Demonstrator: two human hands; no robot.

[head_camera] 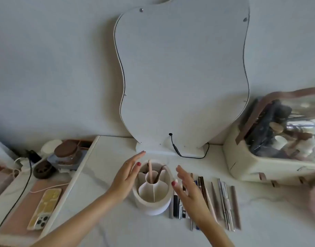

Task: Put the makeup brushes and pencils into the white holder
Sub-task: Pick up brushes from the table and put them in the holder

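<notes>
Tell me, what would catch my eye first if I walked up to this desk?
Probably the big wavy-edged board leaning against the wall at the back. Below it, two open hands frame the white holder, the left hand beside it and the right hand over a row of pencils and brushes lying on the table to its right. Two items already stand in the holder's centre cup.

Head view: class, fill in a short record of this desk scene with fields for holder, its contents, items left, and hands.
holder: white holder, upright, with dividers inside
contents: pink brush and dark brush in the centre cup
items left: row of pencils and brushes lying on the table, right of the holder
left hand: open, beside the holder
right hand: open, above the row
</notes>
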